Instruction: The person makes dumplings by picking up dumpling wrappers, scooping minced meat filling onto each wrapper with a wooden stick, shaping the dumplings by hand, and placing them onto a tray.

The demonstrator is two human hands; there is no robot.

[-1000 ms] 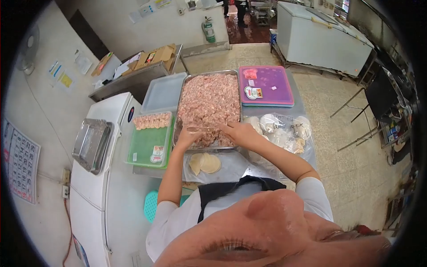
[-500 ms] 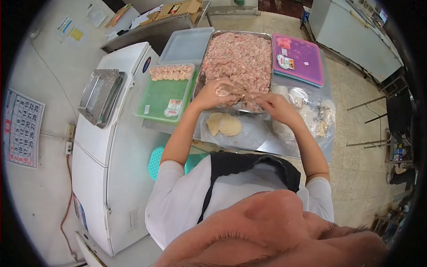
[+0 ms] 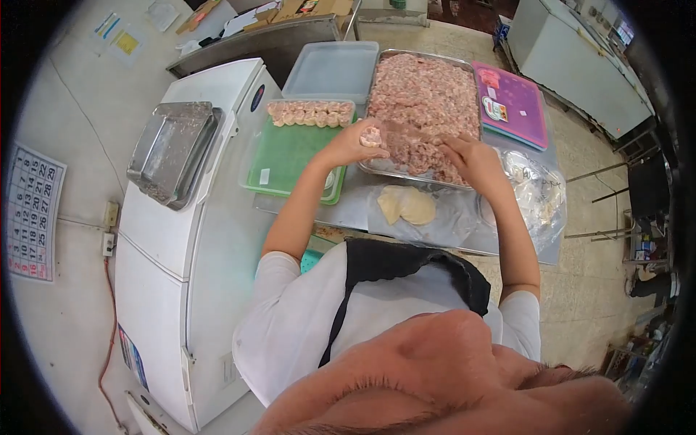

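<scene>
My left hand [image 3: 346,147] is closed around a meat-filled dumpling [image 3: 370,136], held at the near left corner of a metal tray [image 3: 371,165]. Ground meat [image 3: 424,90] fills most of that tray. Over its near side, my right hand [image 3: 470,158] grips a thin flat spatula [image 3: 409,136], smeared with meat and partly blurred; its tip points toward the dumpling. Round dough wrappers [image 3: 407,205] lie on plastic just below the tray. To the left, finished dumplings [image 3: 310,114] stand in rows along the far end of a green-bottomed container [image 3: 290,156].
A clear lidded container [image 3: 330,72] is behind the dumplings. Purple lid [image 3: 513,105] and bagged wrappers [image 3: 533,185] sit at the right. A white freezer [image 3: 156,239] with metal pans [image 3: 174,152] on top stands left of the table.
My left hand has moved away from the meat toward the green container, carrying the dumpling. My right hand has drawn slightly right, and the view has shifted, moving the table rightward.
</scene>
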